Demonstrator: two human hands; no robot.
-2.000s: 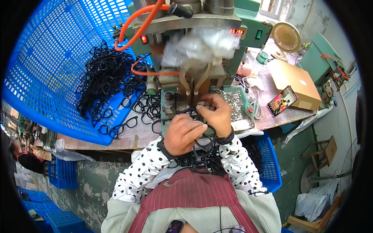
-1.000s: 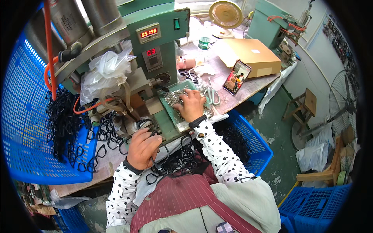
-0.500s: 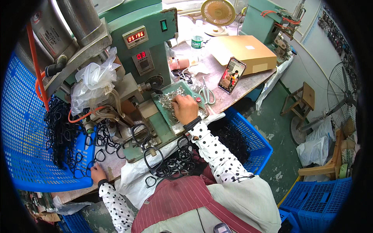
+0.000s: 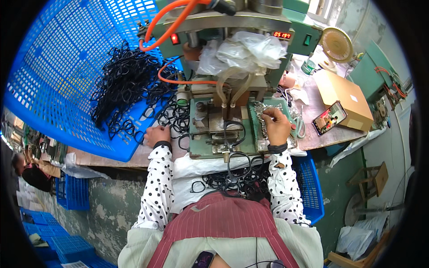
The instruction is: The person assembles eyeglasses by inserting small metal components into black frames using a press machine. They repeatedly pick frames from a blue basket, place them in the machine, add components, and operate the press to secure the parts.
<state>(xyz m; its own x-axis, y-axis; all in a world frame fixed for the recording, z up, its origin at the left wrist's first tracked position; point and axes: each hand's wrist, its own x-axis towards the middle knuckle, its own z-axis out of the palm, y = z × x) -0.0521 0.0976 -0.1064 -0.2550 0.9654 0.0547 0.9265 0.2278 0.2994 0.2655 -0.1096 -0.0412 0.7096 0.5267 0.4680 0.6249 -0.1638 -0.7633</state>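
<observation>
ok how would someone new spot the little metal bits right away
Start at the big green-and-steel machine in the middle. By its lower right side, find the right hand; the small metal pieces lie around its fingertips, a loose glittering silver heap unlike the dark looped glasses frames piled elsewhere.

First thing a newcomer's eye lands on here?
Probably the big blue basket at left, heaped with black frames. Then the green machine, centre, with orange hoses and a clear bag on its front. Right of centre, the right hand is at a heap of silvery bits.
</observation>
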